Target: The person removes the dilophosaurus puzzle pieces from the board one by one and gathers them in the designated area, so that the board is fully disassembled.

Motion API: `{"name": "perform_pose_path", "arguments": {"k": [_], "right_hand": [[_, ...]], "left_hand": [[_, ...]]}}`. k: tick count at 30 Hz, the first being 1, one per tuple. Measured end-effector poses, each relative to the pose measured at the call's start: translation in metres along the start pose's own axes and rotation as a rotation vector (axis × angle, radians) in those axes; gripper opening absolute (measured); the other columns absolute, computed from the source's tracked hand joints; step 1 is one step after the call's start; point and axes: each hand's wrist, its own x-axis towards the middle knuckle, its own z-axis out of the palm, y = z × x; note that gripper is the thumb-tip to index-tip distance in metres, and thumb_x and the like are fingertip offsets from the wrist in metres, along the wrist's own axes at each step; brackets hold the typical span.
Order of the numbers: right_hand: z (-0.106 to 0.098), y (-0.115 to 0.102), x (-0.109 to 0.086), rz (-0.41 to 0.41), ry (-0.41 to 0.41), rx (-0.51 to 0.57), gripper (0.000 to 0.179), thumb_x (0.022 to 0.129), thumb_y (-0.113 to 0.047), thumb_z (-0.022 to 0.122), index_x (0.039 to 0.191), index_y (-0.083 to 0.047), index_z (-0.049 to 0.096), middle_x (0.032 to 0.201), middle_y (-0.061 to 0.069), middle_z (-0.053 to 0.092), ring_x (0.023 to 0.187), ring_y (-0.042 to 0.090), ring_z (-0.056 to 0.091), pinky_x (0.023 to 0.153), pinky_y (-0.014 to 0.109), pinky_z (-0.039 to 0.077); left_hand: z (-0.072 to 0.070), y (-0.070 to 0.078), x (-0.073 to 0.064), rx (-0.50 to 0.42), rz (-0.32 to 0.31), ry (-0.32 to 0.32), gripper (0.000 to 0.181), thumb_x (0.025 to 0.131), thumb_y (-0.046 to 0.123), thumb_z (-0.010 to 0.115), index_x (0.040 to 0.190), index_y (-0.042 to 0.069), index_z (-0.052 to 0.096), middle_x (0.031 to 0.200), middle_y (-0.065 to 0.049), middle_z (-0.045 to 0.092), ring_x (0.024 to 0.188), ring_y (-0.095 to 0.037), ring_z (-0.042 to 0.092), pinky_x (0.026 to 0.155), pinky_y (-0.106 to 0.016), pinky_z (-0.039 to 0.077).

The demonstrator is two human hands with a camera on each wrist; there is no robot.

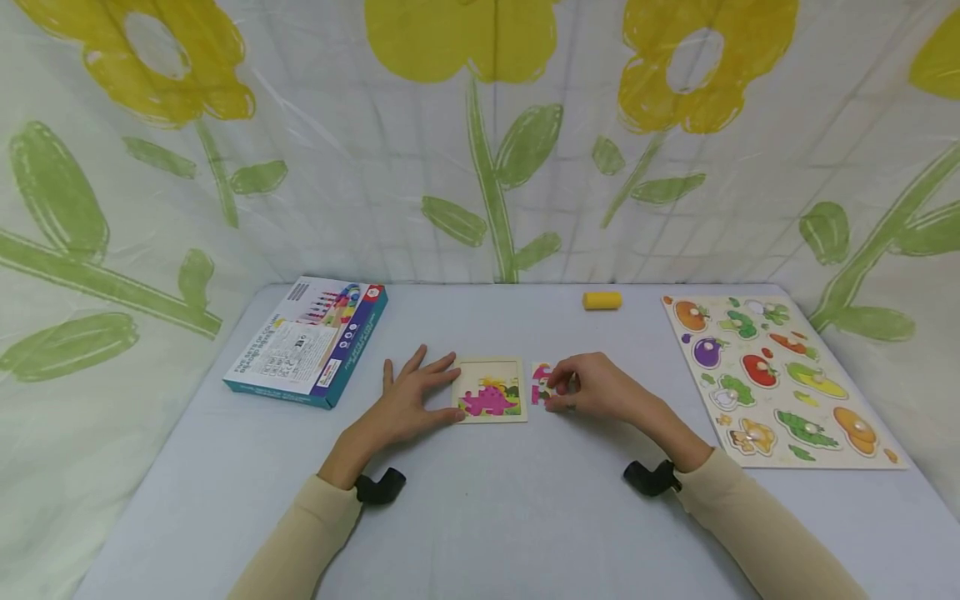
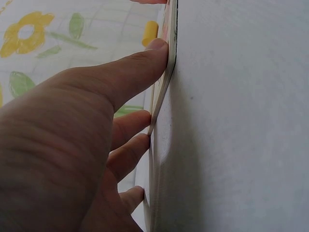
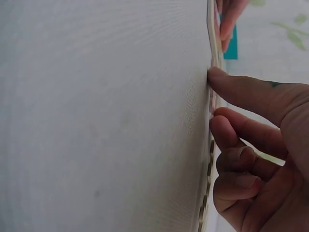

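A teal-sided printed box [image 1: 307, 342], yellow cylinder [image 1: 602, 301] and vegetable knob puzzle [image 1: 780, 396] lie on the bench [image 1: 495, 517] before flower-patterned sheeting [image 1: 322, 217].

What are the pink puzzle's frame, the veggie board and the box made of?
The puzzle's frame looks like thin wood, plain and matte: its edge is pale and unpainted-looking. The veggie board seems wooden too, perhaps smoothly coated, because it's flat and pale with colourful pictures. The box is probably cardboard, maybe slightly shiny, with printed flat sides and crisp corners.
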Motion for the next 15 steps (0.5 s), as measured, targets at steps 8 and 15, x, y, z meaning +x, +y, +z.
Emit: {"name": "perform_pose_path", "arguments": {"k": [8,15], "right_hand": [[-0.0006,-0.0002,0.0003,0.007,-0.018,0.0,0.021,0.087,-0.025,0.088,0.102,-0.014,0.079,0.087,-0.004,0.069,0.081,0.013,0.057,0.07,0.023,0.049],[-0.0056,-0.002,-0.0013,-0.012,-0.016,0.002,0.022,0.089,-0.027,0.087,0.106,-0.014,0.078,0.091,-0.003,0.07,0.08,0.013,0.057,0.068,0.024,0.049]], "left_hand": [[-0.0005,0.0009,-0.0001,-0.005,-0.009,-0.003,0.074,0.09,0.045,0.081,0.154,0.017,0.057,0.173,0.0,0.039,0.168,-0.041,0.005,0.12,-0.082,-0.016],[-0.0009,0.0006,-0.0001,-0.003,-0.005,-0.007,0.073,0.09,0.046,0.08,0.153,0.017,0.058,0.172,-0.001,0.039,0.168,-0.042,0.005,0.12,-0.083,-0.016]]}}
